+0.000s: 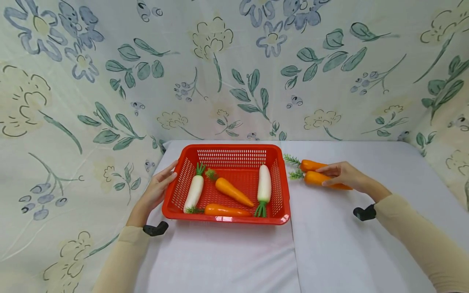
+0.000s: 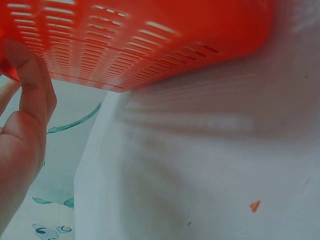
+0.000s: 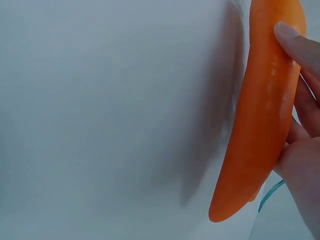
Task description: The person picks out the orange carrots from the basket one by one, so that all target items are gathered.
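Note:
A red plastic basket (image 1: 227,221) holds two white radishes (image 1: 194,191) (image 1: 264,183) and two orange carrots (image 1: 234,192) (image 1: 227,210). My left hand (image 1: 157,189) grips the basket's left rim, and its bent fingers show against the slotted wall (image 2: 100,45) in the left wrist view. Right of the basket, my right hand (image 1: 344,177) holds the nearer of two carrots (image 1: 316,178) between thumb and fingers. In the right wrist view this carrot (image 3: 265,110) casts a shadow on the cloth. The farther carrot (image 1: 311,165) lies just behind it, partly hidden by the hand.
A white cloth (image 1: 234,256) covers the table, with a seam running to the right of the basket. A floral curtain (image 1: 227,81) hangs behind and at both sides. A small orange-red speck (image 2: 255,206) shows on the cloth in the left wrist view.

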Demonstrator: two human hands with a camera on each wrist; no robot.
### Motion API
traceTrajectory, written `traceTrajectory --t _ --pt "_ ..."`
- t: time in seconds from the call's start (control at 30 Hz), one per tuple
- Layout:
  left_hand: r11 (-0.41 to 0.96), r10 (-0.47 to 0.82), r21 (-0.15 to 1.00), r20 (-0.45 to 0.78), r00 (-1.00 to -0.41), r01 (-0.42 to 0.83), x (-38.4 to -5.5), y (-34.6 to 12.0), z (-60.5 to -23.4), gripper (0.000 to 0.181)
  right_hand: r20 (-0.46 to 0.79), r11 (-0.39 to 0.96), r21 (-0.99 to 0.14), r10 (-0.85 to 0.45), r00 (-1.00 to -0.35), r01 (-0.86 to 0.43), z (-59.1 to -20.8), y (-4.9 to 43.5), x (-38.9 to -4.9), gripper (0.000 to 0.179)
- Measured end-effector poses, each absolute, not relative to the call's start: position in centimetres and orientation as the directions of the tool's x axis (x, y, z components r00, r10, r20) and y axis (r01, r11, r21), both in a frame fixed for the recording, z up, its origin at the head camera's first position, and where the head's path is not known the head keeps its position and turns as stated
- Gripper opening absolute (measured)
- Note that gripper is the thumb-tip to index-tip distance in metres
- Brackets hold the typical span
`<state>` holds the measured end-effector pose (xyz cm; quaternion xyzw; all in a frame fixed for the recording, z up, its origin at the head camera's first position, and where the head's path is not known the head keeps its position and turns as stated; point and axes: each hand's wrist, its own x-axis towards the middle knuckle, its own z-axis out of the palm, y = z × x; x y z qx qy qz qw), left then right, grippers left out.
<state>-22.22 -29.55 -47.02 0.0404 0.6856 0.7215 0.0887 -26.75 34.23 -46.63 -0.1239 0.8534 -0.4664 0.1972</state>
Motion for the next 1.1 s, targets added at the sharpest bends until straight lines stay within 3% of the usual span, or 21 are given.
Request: traceTrajectory --t 0.77,1.1 --pt "-0.073 0.204 0.995 -0.052 -0.978 -0.068 -22.07 -29.58 -47.01 0.056 -0.199 0.534 -0.839 -0.484 -0.852 -0.107 -47.55 34.50 -26.45 0.051" --pt "-0.048 0.195 0.996 -0.061 -0.979 -0.072 -22.16 -29.54 -46.96 0.057 -0.191 0.548 -0.829 -0.465 -0.864 -0.112 -47.19 34.56 -26.58 0.054"
